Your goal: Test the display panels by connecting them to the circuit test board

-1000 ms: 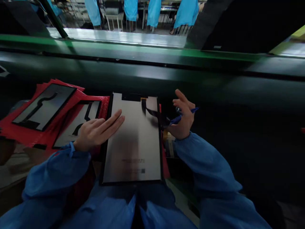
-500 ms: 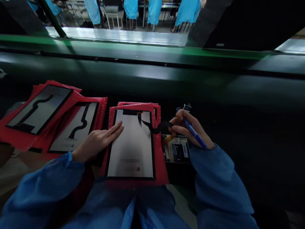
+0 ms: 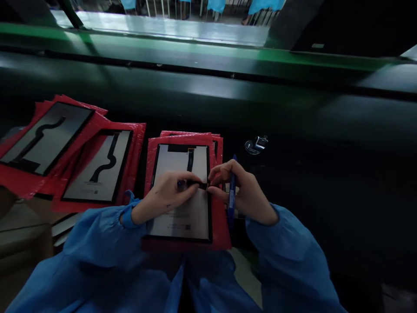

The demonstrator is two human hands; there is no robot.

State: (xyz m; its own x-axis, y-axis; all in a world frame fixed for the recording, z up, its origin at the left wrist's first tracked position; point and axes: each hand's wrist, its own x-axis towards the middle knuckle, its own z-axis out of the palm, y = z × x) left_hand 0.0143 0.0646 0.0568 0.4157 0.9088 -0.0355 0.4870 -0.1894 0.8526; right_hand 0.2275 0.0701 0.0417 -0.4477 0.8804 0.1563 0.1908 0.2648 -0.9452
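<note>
Left hand (image 3: 167, 193) has moved rightward, close to the right hand (image 3: 243, 189), above the display (image 3: 195, 214) on red wrap (image 3: 221, 232); fingers of both pinch its black cable (image 3: 190, 161), which hard pulling could tear.

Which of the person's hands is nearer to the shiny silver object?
Right. The right hand is below and slightly left of the shiny silver object, apart from it; the left hand is farther left, over the panel.
</note>
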